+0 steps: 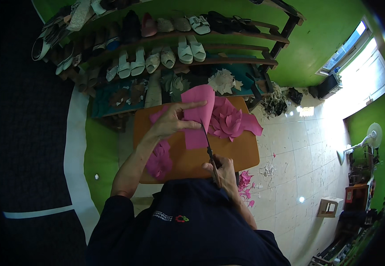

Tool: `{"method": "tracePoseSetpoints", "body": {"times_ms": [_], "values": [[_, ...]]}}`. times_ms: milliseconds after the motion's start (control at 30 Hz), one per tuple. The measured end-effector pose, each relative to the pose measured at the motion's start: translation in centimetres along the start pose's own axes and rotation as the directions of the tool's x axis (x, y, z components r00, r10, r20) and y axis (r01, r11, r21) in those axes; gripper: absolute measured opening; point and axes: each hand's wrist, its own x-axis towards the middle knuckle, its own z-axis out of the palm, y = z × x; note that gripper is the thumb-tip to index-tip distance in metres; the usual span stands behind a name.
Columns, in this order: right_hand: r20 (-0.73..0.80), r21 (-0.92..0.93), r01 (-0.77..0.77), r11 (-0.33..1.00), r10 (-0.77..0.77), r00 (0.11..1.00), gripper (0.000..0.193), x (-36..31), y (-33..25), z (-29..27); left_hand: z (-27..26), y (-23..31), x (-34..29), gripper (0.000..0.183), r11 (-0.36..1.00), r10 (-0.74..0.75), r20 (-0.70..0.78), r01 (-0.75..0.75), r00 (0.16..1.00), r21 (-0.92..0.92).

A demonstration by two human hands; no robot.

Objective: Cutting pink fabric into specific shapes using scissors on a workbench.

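Note:
My left hand (171, 120) grips a folded pink sheet (197, 141) between thumb and fingers, holding it up over an orange-brown table. The sheet's material, paper or thin foam, I cannot tell. My right hand (224, 170) is closed round the handles of dark scissors (209, 152). Their blades point away from me and meet the sheet's right edge, close to my left thumb. Beyond the sheet, to the right, lies a large pink layered flower (226, 119). Another pink flower (159, 160) rests on the table left of the sheet, beside my left forearm.
The table (241, 155) has rounded corners. Shoe racks (228, 60) with several pairs of shoes stand behind it against a green wall. Pink scraps (245, 179) lie on the tiled floor at the right. Farther right are a white fan (373, 132) and a small wooden stool (329, 207).

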Motion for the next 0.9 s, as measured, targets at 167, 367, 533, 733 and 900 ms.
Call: {"method": "tracePoseSetpoints", "body": {"times_ms": [167,367,533,733,900], "values": [[0.011,0.031,-0.037,0.999,0.037,0.999,0.069,0.7,-0.4,0.2,0.9,-1.3,-0.3,0.07,0.999,0.036,0.053,-0.035,0.998,-0.032],[0.031,-0.013,0.003,1.0,-0.002,1.0,0.069,1.0,0.0,-0.1,0.7,-1.3,-0.4,0.072,0.999,0.013,0.044,-0.011,0.999,-0.045],[-0.003,-0.033,-0.014,0.999,0.014,1.0,0.069,1.0,-0.3,-0.2,0.8,-1.4,-0.4,0.071,0.997,0.049,0.018,-0.048,0.999,-0.057],[0.021,0.009,-0.028,1.0,0.028,0.999,0.067,0.9,-0.1,-0.5,-0.4,-1.6,0.2,0.06,0.998,0.051,0.026,-0.051,0.998,-0.025],[0.084,0.069,0.006,0.998,-0.012,0.996,0.066,0.9,1.2,-0.2,-1.7,-1.4,0.2,0.06,0.993,-0.069,0.113,0.079,0.991,-0.088]]}}
